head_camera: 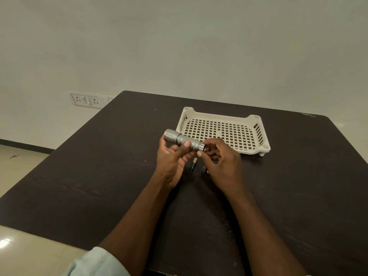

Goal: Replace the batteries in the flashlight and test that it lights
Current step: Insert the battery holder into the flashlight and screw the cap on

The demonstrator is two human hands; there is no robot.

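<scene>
cream tray (258, 134), dark table (99, 176), wall sockets (87, 99)

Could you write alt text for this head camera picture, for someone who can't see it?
A person's left hand holds a silver flashlight above a dark table while the right hand pinches its tail end. A battery lies on the table below, and an empty cream basket sits behind.

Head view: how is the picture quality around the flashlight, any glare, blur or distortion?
Head view: soft, even light, no glare on the flashlight; a bright glare spot on the floor tile at lower left; wide-angle bending of the table edges; the batteries below the hands are small, dark and hard to make out.
</scene>
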